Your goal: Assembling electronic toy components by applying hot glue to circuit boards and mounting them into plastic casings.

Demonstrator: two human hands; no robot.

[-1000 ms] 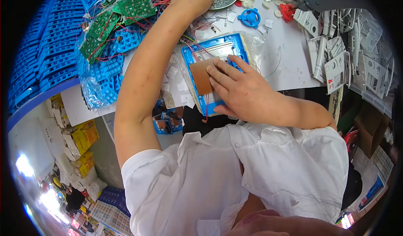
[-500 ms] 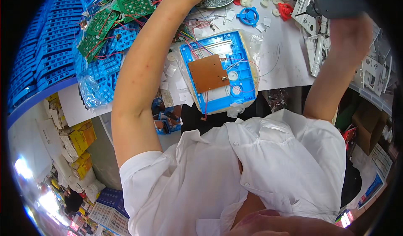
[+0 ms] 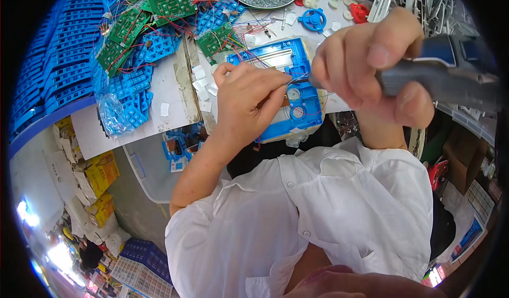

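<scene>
A blue plastic housing (image 3: 313, 115) lies on the worktable in front of me, with thin coloured wires across it. My left hand (image 3: 249, 102) rests over it, thumb and forefinger pinched together near its middle. Whatever those fingertips hold is too small to make out. Most of the brown circuit board in the housing is hidden beneath that hand. In my right hand (image 3: 366, 59) is a grey electric screwdriver (image 3: 440, 78), held level. Its tip end points left at my left fingertips, and the bit itself cannot be made out.
A round dish of small metal screws (image 3: 265, 3) stands at the back. Green circuit boards (image 3: 169, 3) with red wires and blue plastic parts (image 3: 127, 99) pile up at left, beside stacked blue housings (image 3: 63, 59). A blue ring part (image 3: 313, 20) and a red part (image 3: 359, 13) lie beyond.
My left hand has come back from the screw dish to the housing. My right hand has brought the electric screwdriver in from the far right to the housing.
</scene>
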